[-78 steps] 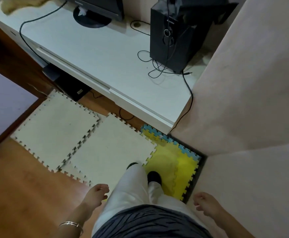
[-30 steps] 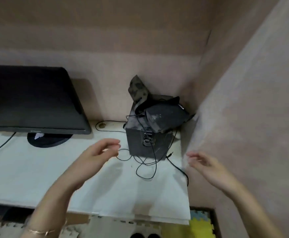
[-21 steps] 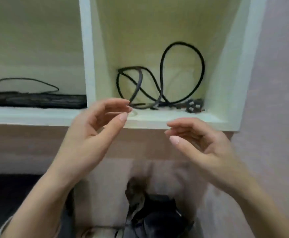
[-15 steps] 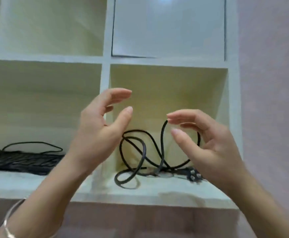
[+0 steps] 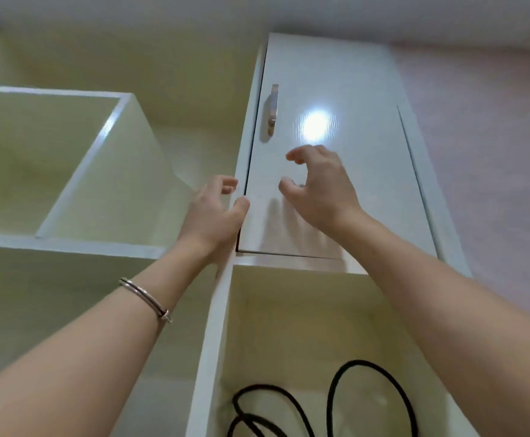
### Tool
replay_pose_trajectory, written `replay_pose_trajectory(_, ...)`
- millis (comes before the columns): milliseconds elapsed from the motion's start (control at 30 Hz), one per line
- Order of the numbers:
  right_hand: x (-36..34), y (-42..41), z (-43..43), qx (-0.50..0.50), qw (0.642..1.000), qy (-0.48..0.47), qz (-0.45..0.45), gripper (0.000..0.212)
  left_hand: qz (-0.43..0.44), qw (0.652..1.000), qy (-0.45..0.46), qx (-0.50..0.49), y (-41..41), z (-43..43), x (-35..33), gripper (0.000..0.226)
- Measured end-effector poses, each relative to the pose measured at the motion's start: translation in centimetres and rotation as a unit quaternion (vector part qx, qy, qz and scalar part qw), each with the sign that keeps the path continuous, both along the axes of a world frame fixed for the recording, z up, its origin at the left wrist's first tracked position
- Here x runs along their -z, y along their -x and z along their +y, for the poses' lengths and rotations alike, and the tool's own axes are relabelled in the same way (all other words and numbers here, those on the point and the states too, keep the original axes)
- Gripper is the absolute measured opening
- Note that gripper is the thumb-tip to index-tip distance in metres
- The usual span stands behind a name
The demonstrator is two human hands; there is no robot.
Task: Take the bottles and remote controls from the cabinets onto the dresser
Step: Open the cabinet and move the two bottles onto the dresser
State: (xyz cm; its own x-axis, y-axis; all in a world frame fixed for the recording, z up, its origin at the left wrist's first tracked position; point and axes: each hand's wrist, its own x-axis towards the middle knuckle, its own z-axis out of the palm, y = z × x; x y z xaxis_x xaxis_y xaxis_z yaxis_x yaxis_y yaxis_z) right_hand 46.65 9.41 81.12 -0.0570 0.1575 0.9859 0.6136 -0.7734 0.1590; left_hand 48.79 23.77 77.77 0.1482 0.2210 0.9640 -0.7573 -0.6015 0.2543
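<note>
The view has swung upward from the cubby with the black cable (image 5: 367, 402), now at the bottom of the frame, to a closed white cabinet door (image 5: 336, 184) in the upper centre. Both arms have risen with it. The left hand (image 5: 215, 212) is half-curled and holds nothing, its thumb resting at the door's left edge near the lower corner. The right hand (image 5: 320, 187) is also empty, fingers loosely hooked, hovering in front of the door panel just below the metal handle (image 5: 272, 111). The open shelf compartment (image 5: 68, 159) at upper left looks bare. No bottle or remote control is visible anywhere; they are probably behind this door. Retrieval has not started, and opening the door, likely by the handle or the left edge, seems the step in hand.
</note>
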Motion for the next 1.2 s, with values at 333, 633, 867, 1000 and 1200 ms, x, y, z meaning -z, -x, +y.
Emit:
replay_pose_trajectory(333,-6.7,-0.9,4.2,0.046,0.995,-0.061,0.071,0.053,-0.001,0.998,-0.058,0.005,-0.4,1.0,0.3,0.036)
replay_pose_trajectory(633,-8.1,1.1,4.0,-0.200,0.955,-0.150,0.158,0.014,0.014,0.991,-0.070,0.112,0.8,0.3,1.0,0.058)
replay_pose_trajectory(867,-4.2,4.8,0.5,-0.251,0.963,-0.085,0.047,0.033,-0.024,0.927,-0.037,0.371,4.0,-1.4,1.5,0.033)
replay_pose_trajectory(1000,3.2,5.4,-4.0,-0.213,0.976,-0.033,-0.015,0.043,-0.037,0.903,-0.048,0.426,5.1,-2.6,1.5,0.050)
replay_pose_trajectory(1200,7.1,6.3,-7.3,-0.056,0.994,0.066,-0.065,0.066,-0.056,0.869,-0.051,0.489,6.9,-6.2,1.5,0.048)
